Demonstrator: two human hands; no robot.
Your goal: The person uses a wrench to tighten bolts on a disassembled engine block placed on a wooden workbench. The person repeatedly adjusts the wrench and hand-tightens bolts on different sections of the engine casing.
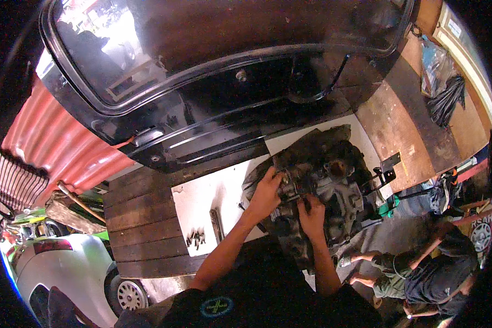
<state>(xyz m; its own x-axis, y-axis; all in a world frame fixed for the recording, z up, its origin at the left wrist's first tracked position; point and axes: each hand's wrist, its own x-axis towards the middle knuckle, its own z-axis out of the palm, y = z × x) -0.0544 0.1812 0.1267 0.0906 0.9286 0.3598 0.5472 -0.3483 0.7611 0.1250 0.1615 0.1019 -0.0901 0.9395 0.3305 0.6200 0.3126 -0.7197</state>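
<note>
A large, dark, greasy metal casing [341, 194], like a gearbox or engine housing, lies on a white board [194, 199] on the plank table. My left hand [266, 195] is at the casing's left side, its fingers bent against the metal; what they hold, if anything, is too dark to make out. Close by on the right, my right hand [312, 217] has its fingers pinched together over the casing's middle, the tips hidden in shadow. Several small dark bolts [195, 238] lie on the board, beside a long dark metal bar [217, 225].
Behind the table stands a black car tailgate [218, 120] with glass. The plank table [142, 218] extends left, near a silver car [65, 273]. At lower right a person [437, 268] sits low. A black bracket [387, 170] juts out right of the casing.
</note>
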